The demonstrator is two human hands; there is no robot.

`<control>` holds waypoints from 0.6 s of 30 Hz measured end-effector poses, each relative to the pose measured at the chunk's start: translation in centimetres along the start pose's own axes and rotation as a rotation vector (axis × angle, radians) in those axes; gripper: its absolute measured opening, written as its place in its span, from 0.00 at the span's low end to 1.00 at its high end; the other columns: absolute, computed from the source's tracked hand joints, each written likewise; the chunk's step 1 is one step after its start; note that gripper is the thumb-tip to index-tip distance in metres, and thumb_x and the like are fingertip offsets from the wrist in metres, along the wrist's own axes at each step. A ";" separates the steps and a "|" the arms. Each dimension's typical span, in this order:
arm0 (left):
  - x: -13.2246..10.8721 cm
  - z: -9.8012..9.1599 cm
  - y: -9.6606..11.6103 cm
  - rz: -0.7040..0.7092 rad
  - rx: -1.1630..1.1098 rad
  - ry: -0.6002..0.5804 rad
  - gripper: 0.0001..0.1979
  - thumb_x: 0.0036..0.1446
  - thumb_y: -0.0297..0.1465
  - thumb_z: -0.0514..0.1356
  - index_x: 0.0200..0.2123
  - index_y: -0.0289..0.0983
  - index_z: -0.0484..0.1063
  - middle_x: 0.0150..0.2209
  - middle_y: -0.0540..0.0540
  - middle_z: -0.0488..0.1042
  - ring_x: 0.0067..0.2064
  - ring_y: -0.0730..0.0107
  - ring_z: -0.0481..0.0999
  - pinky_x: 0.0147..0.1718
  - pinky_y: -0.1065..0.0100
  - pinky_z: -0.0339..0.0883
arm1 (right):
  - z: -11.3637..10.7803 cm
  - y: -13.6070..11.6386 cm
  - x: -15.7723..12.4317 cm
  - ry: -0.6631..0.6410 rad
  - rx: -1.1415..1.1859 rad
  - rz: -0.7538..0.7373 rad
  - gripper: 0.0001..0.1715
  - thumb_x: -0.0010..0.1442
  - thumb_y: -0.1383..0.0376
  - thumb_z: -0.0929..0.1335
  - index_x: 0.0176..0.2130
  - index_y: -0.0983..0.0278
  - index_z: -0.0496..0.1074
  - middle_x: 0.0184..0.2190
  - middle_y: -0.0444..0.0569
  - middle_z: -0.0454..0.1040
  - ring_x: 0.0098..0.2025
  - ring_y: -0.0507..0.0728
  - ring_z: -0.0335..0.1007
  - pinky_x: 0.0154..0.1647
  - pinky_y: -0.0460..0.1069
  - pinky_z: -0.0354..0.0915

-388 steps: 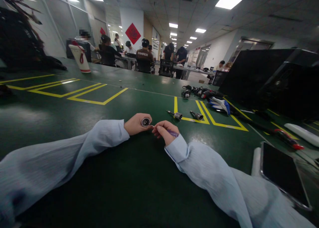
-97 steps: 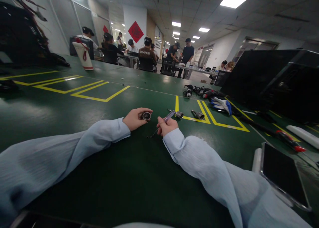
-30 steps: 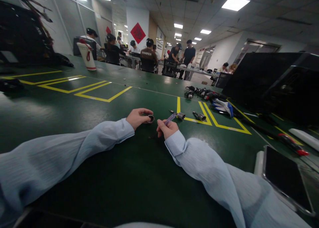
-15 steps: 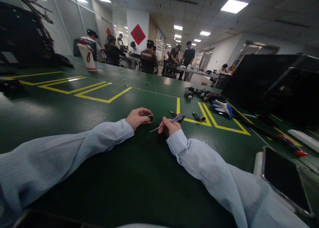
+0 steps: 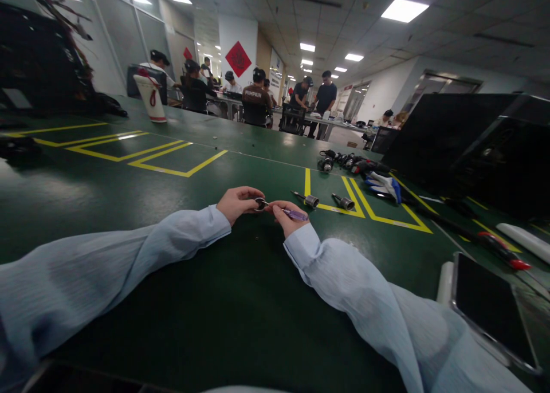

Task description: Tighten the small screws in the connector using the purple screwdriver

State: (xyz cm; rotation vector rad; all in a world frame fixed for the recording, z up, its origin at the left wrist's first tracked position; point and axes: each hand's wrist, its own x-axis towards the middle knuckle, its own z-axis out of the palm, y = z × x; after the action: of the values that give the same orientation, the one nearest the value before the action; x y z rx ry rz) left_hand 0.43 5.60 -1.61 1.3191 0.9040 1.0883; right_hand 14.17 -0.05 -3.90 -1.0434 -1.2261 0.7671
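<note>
Between the fingertips of my left hand (image 5: 238, 203) is a small round metal ring (image 5: 260, 204), held above the green table (image 5: 206, 301). My right hand (image 5: 289, 216) grips a screwdriver by its purple translucent handle (image 5: 296, 215). The screwdriver's thin shaft points left, and its tip is at the ring; whether it touches is too small to tell. Just beyond my right hand lies a metal part with a thin shaft (image 5: 311, 200), and a similar metal part (image 5: 344, 201) lies to its right.
A white and blue glove (image 5: 383, 187) and dark tools (image 5: 344, 161) lie at the back right. At the right edge are a phone (image 5: 492, 307) and a red-tipped tool (image 5: 502, 251). A paper cup (image 5: 150, 98) stands at the far left. Several people sit or stand beyond.
My right hand has turned the screwdriver and moved it up and left, bringing its tip from below the ring to the ring. My left hand has hardly moved.
</note>
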 end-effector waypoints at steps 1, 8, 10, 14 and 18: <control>0.0 0.0 0.0 0.000 -0.001 -0.001 0.15 0.31 0.23 0.64 0.29 0.31 0.73 0.28 0.47 0.76 0.31 0.67 0.76 0.39 0.58 0.72 | 0.0 0.0 0.0 -0.001 -0.014 -0.009 0.12 0.51 0.59 0.65 0.31 0.64 0.72 0.29 0.49 0.78 0.33 0.55 0.73 0.33 0.49 0.68; 0.0 0.0 -0.1 0.008 0.009 -0.006 0.15 0.31 0.25 0.65 0.29 0.31 0.73 0.27 0.48 0.75 0.30 0.67 0.76 0.38 0.57 0.72 | 0.1 0.3 0.0 -0.006 -0.042 -0.037 0.12 0.51 0.58 0.65 0.31 0.64 0.72 0.29 0.48 0.78 0.31 0.54 0.72 0.32 0.48 0.68; 0.0 0.0 -0.1 0.008 0.015 -0.008 0.15 0.31 0.25 0.65 0.29 0.31 0.73 0.27 0.48 0.75 0.29 0.68 0.76 0.38 0.58 0.72 | 0.2 0.4 0.0 -0.008 -0.034 -0.045 0.12 0.51 0.58 0.65 0.31 0.64 0.72 0.29 0.48 0.78 0.30 0.53 0.72 0.33 0.48 0.67; 0.1 0.1 -0.1 0.018 0.049 -0.004 0.14 0.32 0.27 0.66 0.28 0.31 0.73 0.25 0.48 0.75 0.28 0.69 0.75 0.36 0.60 0.73 | 0.3 0.6 0.1 -0.004 -0.026 -0.073 0.11 0.51 0.59 0.65 0.30 0.63 0.72 0.29 0.48 0.77 0.31 0.54 0.71 0.34 0.48 0.67; 0.2 0.2 -0.2 0.040 0.090 0.006 0.13 0.34 0.28 0.65 0.28 0.32 0.74 0.24 0.49 0.75 0.27 0.70 0.75 0.34 0.63 0.73 | 0.3 0.5 0.0 -0.008 -0.047 -0.085 0.11 0.51 0.60 0.65 0.30 0.64 0.72 0.29 0.47 0.77 0.31 0.54 0.71 0.34 0.48 0.67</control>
State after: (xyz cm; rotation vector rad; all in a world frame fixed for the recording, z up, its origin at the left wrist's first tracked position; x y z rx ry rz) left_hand 0.67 5.70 -1.79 1.4139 0.9442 1.0933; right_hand 13.95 0.18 -4.33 -1.0201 -1.2923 0.6799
